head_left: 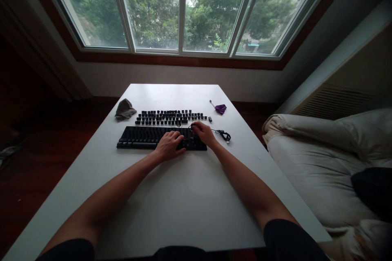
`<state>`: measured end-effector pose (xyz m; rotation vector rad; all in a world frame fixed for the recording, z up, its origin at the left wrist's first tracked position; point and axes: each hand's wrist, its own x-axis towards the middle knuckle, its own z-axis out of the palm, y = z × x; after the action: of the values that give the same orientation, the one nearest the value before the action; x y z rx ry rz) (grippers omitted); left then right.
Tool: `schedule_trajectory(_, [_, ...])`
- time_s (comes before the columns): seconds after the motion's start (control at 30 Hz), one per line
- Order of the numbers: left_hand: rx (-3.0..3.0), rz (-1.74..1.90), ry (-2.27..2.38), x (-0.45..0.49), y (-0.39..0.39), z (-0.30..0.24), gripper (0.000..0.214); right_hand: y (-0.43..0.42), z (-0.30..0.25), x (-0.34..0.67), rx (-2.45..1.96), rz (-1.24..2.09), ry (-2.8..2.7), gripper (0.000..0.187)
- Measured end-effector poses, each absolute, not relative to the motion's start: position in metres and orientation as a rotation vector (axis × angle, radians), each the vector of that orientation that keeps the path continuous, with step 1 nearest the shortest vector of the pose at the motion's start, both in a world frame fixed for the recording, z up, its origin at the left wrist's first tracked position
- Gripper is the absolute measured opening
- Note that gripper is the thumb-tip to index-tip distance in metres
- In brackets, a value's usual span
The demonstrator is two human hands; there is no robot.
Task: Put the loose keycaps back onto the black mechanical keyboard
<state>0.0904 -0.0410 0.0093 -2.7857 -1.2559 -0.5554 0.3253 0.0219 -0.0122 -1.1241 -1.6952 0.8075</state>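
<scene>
Keyboard (pixel 139 135) sits mid-table, probably stiff, so steady it by the edges. Left hand (pixel 169 145) rests open on it; right hand (pixel 203 132) curls at its right end, can't tell if gripping.

The white table (pixel 190 200) supports a black keyboard (pixel 141 136). Loose black keys (pixel 173 116) lie in rows just beyond it. A grey cloth (pixel 125 110) lies far left, a purple cloth (pixel 220 109) far right. A coiled cable (pixel 226 136) rests right of the keyboard.
</scene>
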Motion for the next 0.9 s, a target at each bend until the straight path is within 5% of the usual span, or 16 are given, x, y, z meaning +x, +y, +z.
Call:
schedule_trajectory(0.47, [-2.834, -0.562, -1.248, 0.092, -0.035, 0.001, 0.050, 0.002, -0.010, 0.327, -1.091, 0.760, -1.829, 0.026])
schedule_trajectory(0.9, [-2.817, -0.538, -1.272, 0.089, -0.038, 0.004, 0.052, -0.012, -0.017, 0.317, -1.113, 0.289, -2.034, 0.022])
